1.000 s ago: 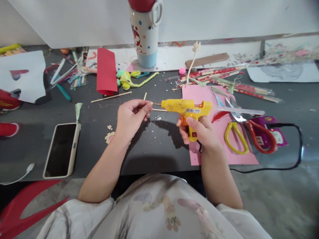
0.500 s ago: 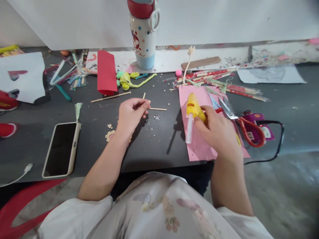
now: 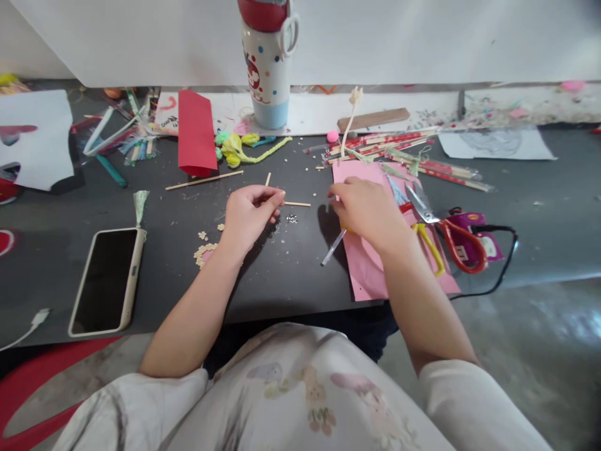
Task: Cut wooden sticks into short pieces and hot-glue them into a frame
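My left hand [image 3: 253, 210] is closed in a pinch on thin wooden sticks [image 3: 297, 203] at the middle of the dark table. One stick end points right, and a shorter end [image 3: 268, 179] shows above the fingers; the joint is hidden. My right hand [image 3: 364, 203] hovers over the pink paper [image 3: 369, 275], its fingers loosely bent and apart with nothing visible in them. Under that hand lies the yellow glue gun, mostly covered, with its clear glue stick [image 3: 333, 248] poking out to the lower left. A patch of silvery glitter bits [image 3: 292, 218] sits between the hands.
Red-handled scissors [image 3: 462, 244] and a black cord [image 3: 509, 250] lie to the right. A phone [image 3: 107, 282] is at left. Behind stand a bottle [image 3: 267, 75] and a folded red card [image 3: 196, 134]. Wrapped sticks [image 3: 451, 172] and a loose stick [image 3: 204, 180] lie further back.
My right hand has let go of the glue gun, which now lies on the pink paper, and has moved left toward the sticks. My left hand keeps its pinch.
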`<state>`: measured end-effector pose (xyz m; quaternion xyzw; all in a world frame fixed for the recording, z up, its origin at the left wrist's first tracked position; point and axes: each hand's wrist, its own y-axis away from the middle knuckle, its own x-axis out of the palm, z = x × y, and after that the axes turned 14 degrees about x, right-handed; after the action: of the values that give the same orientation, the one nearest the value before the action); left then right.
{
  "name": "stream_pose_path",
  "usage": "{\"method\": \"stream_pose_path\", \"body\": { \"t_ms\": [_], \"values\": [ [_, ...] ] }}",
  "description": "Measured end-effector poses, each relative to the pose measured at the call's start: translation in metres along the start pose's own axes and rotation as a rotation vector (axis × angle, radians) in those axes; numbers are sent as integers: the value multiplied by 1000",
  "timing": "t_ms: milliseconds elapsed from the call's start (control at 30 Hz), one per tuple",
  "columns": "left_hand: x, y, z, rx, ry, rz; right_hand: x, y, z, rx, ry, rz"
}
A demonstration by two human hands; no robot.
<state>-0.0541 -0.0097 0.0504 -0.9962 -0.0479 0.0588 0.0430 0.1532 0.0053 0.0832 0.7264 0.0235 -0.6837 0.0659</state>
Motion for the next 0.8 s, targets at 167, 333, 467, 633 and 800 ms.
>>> {"method": "stream_pose_path", "body": {
  "t_ms": [167,333,467,633,800],
  "values": [
    [0,0,2,8,33,-5,25,-31,19,-53,-81,-44],
    [0,0,0,2,31,-3,37,-40,20,-57,-111,-59],
    [0,1,-2,-8,19,0,33,-35,18,-59,-329,-77],
    [1,3,-3,-19,16,7,26,-26,20,-85,-977,-14],
    [3,4,-6,-26,45,31,27,-23,26,-110,-1328,61]
  ]
}}
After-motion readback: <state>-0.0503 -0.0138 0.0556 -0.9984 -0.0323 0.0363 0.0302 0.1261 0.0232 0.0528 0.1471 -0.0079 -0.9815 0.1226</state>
